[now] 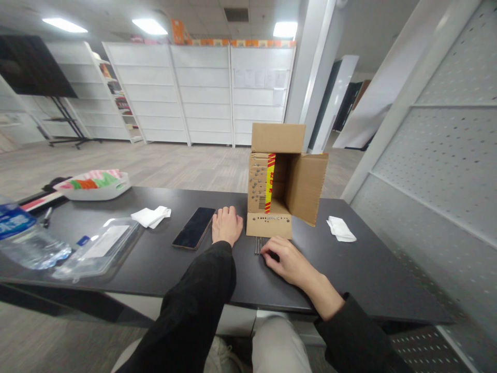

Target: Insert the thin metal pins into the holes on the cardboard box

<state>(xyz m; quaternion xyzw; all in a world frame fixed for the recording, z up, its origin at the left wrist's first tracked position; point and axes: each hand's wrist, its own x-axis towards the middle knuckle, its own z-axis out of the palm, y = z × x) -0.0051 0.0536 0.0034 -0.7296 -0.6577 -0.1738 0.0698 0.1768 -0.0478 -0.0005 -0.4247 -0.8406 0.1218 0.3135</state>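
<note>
1. Several thin metal rods (257, 245) are seen lying side by side on the dark worktop (258, 282), just in front of the lower flap (267, 233) of a cardboard box (258, 181).
2. Their long axes are aligned near to far, with the far ends pointed at the box; which ends are heads cannot be told at this size.
3. The rods are reached by the right hand (285, 260); its thumb and forefinger are held close together at their right side, but whether the grip is clamped on a rod cannot be told.
4. The left hand (227, 226) is rested on the worktop beside a phone (194, 228), its fingers curled; its grip is hidden underneath, so its state cannot be told.
5. The box opening is turned toward the person, and its side flap (309, 189) is swung out rightward.
6. Bare surface is left between rods and near edge; rightward, room is offered as far as a folded tissue (341, 229).
</note>
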